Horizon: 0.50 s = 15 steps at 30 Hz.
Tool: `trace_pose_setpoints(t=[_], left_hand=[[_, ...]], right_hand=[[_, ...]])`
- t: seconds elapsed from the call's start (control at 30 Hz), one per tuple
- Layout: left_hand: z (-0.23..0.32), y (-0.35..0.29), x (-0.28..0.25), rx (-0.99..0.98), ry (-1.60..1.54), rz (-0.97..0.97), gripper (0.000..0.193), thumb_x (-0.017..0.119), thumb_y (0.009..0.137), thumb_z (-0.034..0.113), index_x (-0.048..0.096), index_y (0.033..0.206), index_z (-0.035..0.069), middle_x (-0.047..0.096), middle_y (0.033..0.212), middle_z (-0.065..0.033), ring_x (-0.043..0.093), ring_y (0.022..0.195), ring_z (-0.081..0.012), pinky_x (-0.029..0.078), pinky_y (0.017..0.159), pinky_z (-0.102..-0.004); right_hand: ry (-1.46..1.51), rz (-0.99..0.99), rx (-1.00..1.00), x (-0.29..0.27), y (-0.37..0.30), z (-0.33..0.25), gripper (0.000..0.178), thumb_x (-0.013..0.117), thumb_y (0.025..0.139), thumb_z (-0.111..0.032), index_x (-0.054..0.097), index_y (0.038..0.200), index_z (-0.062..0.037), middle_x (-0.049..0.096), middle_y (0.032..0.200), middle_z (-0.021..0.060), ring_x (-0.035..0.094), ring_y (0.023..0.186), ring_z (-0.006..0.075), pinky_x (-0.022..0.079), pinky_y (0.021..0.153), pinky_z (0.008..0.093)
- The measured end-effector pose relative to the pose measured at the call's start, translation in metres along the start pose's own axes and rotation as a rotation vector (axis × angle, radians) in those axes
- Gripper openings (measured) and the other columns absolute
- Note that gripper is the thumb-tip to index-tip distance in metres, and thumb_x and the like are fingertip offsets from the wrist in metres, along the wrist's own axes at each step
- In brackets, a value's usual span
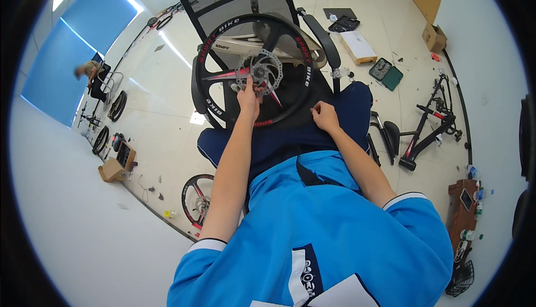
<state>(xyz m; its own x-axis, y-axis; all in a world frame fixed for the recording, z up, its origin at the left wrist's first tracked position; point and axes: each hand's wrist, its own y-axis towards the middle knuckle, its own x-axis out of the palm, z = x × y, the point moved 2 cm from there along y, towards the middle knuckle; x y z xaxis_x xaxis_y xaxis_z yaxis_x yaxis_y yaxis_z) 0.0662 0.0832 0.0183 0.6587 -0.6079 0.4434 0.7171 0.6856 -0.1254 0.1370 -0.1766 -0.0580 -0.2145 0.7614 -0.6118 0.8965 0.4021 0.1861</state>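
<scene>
A black bicycle wheel (207,92) with red and white lettering leans upright on the mesh office chair in front of me. A silver brake disc (274,71) sits over its hub. My left hand (248,99) is at the lower left of the disc, fingers closed around its edge, partly hidden behind it. To the right of the wheel, my right hand (325,116) rests above my right thigh. Its thumb and fingers are pinched together; anything between them is too small to make out. Behind the wheel, a beige bicycle part (237,45) lies on the chair.
The chair's armrest (321,39) stands right of the wheel. On the floor to the right lie a bicycle frame (427,134), a green tool case (385,73) and a white box (357,47). A second wheel (186,198) is by my left arm. Far left sits another person (92,71).
</scene>
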Motion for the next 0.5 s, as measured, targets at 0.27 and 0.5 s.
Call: trace_pose_setpoints(t=[0.27, 0.5], left_hand=[[-0.030, 0.029, -0.037, -0.164, -0.224, 0.097, 0.026, 0.060, 0.101, 0.034, 0.057, 0.095, 0.009, 0.058, 0.084, -0.0027, 0.060, 0.079, -0.0178, 0.050, 0.084, -0.0396], [-0.037, 0.007, -0.048, -0.168, -0.312, -0.102, 0.017, 0.060, 0.101, 0.025, 0.059, 0.101, 0.008, 0.065, 0.100, -0.0059, 0.061, 0.098, -0.0200, 0.048, 0.090, -0.0347]], right_hand=[[-0.022, -0.114, -0.004, -0.007, -0.009, -0.015, 0.020, 0.070, 0.084, -0.022, 0.069, 0.087, -0.0019, 0.071, 0.086, 0.0169, 0.069, 0.082, 0.0350, 0.055, 0.075, 0.0431], [0.156, 0.087, -0.066, -0.009, -0.003, -0.007, 0.019, 0.072, 0.086, -0.017, 0.069, 0.087, 0.0009, 0.069, 0.074, 0.0158, 0.067, 0.065, 0.0267, 0.052, 0.064, 0.0347]])
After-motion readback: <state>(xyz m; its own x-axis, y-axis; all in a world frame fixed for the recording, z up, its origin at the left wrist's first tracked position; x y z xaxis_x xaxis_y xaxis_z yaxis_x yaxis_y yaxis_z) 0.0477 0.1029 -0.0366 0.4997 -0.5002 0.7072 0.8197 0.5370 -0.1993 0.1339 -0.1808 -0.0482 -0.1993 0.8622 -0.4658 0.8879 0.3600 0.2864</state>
